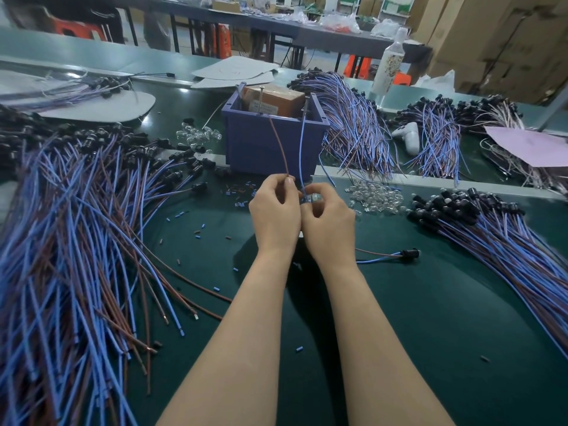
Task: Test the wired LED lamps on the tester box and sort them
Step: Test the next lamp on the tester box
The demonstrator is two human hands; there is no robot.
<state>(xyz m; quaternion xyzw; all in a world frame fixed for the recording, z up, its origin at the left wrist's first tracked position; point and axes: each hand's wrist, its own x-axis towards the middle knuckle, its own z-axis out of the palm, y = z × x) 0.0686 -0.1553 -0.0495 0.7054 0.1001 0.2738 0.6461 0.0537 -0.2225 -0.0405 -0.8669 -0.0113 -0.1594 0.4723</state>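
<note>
Test step in hand: my left grip [274, 207] pinches the brown wire [278, 142], my right grip [327, 216] the blue wire [301, 149] and lamp [313, 197], leads running up to the tester box [261, 149] at twelve o'clock. Next, likely: read the glow, then sort.

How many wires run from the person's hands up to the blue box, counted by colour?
1 brown wire, pinched by the left hand
1 blue wire, held by the right hand
Total: 2
</note>
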